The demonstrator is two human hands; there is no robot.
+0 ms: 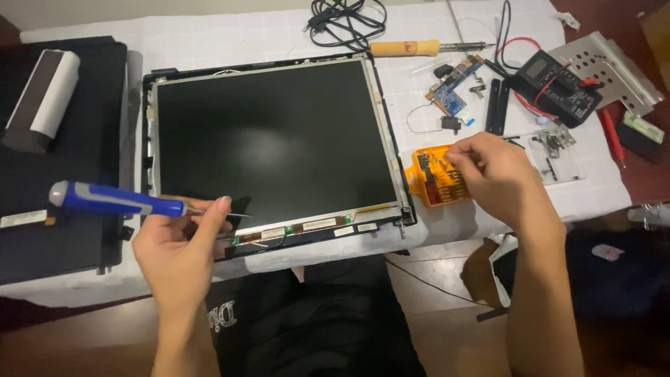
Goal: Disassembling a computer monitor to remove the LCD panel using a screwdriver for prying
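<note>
The left hand (174, 248) grips a blue screwdriver (115, 200) at the bare screen panel's (272, 139) lower-left corner; keep the tip level. The right hand (492, 174), just right of the panel, closes its fingers on bits in the orange bit case (433, 178). A circuit board (453, 87), multimeter (558, 84) and soldering iron (419, 47) crowd the counter (230, 38) beyond.

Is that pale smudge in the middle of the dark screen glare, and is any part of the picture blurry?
Head view: the pale patch on the screen panel is soft glare from a light above; the left hand with the blue screwdriver casts a faint shadow onto the panel's lower edge; the right hand at the orange bit case is sharp; the lower corners fall dim.
</note>
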